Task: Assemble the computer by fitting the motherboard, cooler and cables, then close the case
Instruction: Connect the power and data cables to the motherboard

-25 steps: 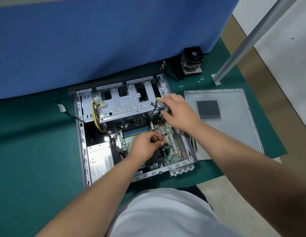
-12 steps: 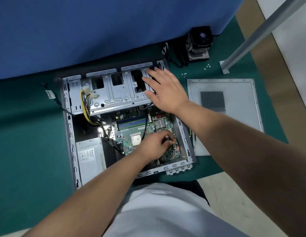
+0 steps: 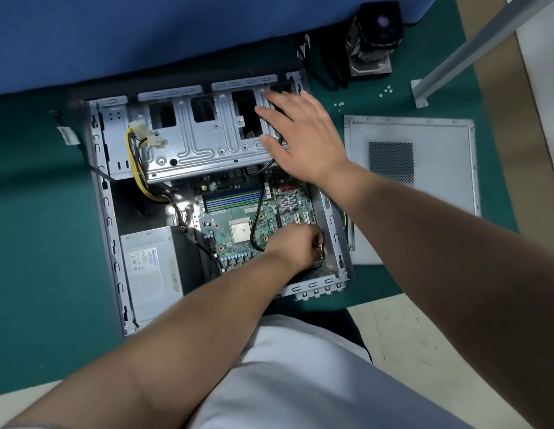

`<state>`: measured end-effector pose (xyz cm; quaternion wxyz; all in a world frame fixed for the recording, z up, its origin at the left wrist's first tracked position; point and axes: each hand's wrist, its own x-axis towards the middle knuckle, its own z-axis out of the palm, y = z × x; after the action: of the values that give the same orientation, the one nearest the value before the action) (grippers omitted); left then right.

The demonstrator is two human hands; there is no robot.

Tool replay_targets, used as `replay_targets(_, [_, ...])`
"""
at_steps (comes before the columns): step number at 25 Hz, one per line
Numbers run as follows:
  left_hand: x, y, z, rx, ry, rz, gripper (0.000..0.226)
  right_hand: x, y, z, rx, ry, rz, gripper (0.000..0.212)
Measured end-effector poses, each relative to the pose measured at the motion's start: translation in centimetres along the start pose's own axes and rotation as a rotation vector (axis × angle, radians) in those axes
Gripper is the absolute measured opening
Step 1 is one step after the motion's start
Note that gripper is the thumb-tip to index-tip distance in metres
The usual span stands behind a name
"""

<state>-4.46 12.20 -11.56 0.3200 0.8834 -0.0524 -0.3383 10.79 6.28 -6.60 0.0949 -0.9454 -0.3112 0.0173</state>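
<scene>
We see the open case point(image 3: 108, 212) lying on the green mat point(image 3: 37, 212), the motherboard point(image 3: 238, 212) seated in its near right part. Our left hand point(image 3: 295, 243), fingers curled, pinches a small connector at the board's right edge. Our right hand point(image 3: 297, 131), fingers straight, presses the drive cage point(image 3: 201, 144). The cooler point(image 3: 373, 38) stands at the mat's far edge; the side panel point(image 3: 439, 144) lies beside the case.

A green-covered surface point(image 3: 43, 230) carries the open case point(image 3: 108, 212), the cooler point(image 3: 373, 41), the grey side panel point(image 3: 439, 168) and small loose screws point(image 3: 385, 91).
</scene>
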Motion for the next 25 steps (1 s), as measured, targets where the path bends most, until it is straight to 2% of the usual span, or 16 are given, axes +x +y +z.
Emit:
replay_targets(3, [0.4,0.0,0.6,0.042,0.003,0.009,0.009,0.1,0.1,0.2,0.002,0.016,-0.001,0.054])
replay_targets(8, [0.8,-0.1,1.3,0.057,-0.005,0.003,0.019,0.1,0.3,0.3,-0.001,0.022,-0.002,0.054])
replay_targets(11, [0.8,0.0,1.4,0.019,0.025,0.008,0.014,0.2,0.3,0.4,-0.010,0.020,-0.008,0.054])
replay_targets(22, [0.9,0.3,1.6,0.003,-0.007,-0.075,0.026,0.2,0.4,0.5,-0.015,0.022,-0.004,0.053])
replay_targets(25, [0.9,0.6,1.5,0.001,-0.008,-0.102,0.021,0.2,0.4,0.5,-0.025,0.019,-0.003,0.053])
